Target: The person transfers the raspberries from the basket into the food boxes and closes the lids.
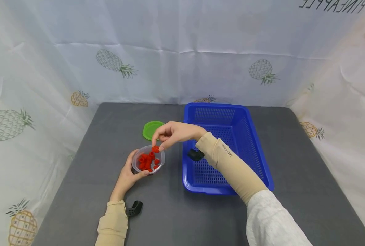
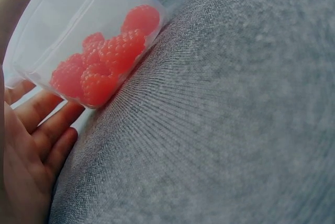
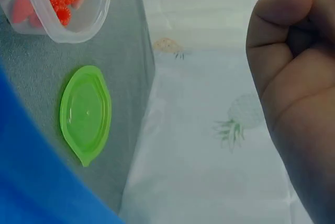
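A small clear plastic container [image 1: 162, 161] stands on the table with several red raspberries [image 1: 146, 162] inside. My left hand [image 1: 128, 177] grips it from the left, thumb across the near rim and fingers round the side. Through the container's wall [image 2: 57, 20], the raspberries [image 2: 99, 72] show piled at the bottom in the left wrist view. Over the container's far right rim, my right hand [image 1: 177, 132] pinches one raspberry [image 1: 155, 149] between thumb and fingertips. In the right wrist view, the curled fingers [image 3: 280, 22] hide that berry.
To the right lies a large blue plastic basket [image 1: 186, 171] with slotted sides, and the right forearm passes over it. A green lid [image 1: 151, 130] rests on the grey table [image 1: 108, 136] behind the container. Pineapple-printed white cloth [image 1: 182, 75] hangs around the back and sides.
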Motion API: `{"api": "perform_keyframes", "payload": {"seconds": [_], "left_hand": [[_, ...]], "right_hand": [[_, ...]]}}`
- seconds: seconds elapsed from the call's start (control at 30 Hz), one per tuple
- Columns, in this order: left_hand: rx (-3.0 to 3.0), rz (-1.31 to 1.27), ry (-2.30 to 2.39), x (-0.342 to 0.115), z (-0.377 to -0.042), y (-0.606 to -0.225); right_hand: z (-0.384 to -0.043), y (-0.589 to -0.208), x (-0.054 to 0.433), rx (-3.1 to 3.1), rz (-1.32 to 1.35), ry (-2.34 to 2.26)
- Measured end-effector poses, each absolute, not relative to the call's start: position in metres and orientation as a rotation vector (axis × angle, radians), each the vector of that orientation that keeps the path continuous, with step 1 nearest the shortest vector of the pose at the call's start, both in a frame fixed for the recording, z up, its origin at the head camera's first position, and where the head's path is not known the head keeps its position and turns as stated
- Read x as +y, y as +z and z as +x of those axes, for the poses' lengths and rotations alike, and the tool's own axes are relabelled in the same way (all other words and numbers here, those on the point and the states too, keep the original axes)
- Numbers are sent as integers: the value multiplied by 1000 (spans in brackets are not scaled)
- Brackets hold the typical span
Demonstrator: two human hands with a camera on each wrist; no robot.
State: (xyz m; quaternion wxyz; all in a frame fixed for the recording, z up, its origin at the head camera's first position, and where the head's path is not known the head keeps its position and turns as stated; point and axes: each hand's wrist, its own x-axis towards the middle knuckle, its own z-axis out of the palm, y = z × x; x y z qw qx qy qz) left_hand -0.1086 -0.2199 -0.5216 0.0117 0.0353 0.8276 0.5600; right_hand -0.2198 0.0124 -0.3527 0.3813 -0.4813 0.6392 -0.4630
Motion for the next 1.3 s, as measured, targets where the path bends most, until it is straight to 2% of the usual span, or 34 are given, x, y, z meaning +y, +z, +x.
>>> {"api": "perform_keyframes", "payload": {"seconds": [0.2,0.43,0.67,0.9,1.3], "left_hand": [[2594,120,1724,-214,-101,-494],[2599,141,1750,-221,-108,-517],[2580,114,1738,-215,-101,-489],[2590,115,1732,-216,-102,-483],[2580,109,1747,-225,-108,-528]], "right_hand": [[-229,-361,-10,1685,-1226,-1118],[-239,-374,-21,1764,-1189,-1059],[-243,-376,-26,1822,-1156,-941],[-245,-373,-32,1848,-1120,-856],[-251,-393,-48,1872,-1058,-777]]}}
